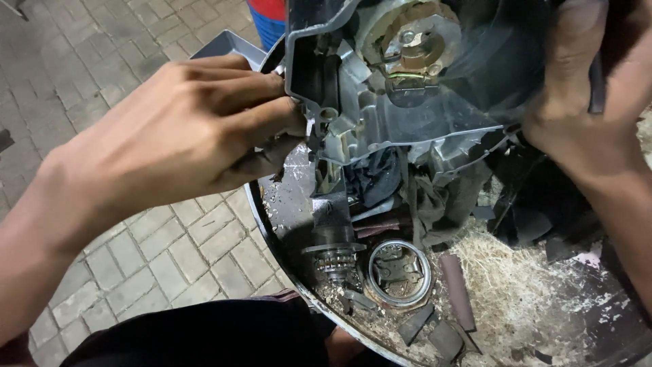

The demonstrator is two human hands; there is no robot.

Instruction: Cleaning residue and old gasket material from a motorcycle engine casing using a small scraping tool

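Observation:
A grey metal engine casing (pixel 407 115), greasy, with a brass-coloured round part (pixel 411 44) near its top, is held up over a round dark metal tray (pixel 272 224). My left hand (pixel 183 129) grips the casing's left edge, fingers curled around it. My right hand (pixel 577 88) clasps the casing's right side from above, thumb over the dark rim. Both forearms reach in from the frame's sides.
In the tray lie a metal ring (pixel 399 272), a geared shaft (pixel 334 251), dark rags (pixel 380 177), a brown cylinder (pixel 456 289), sawdust (pixel 502 272) and scrap bits. Grey paving bricks (pixel 122 41) cover the ground at left. A blue and red container (pixel 268 20) stands behind.

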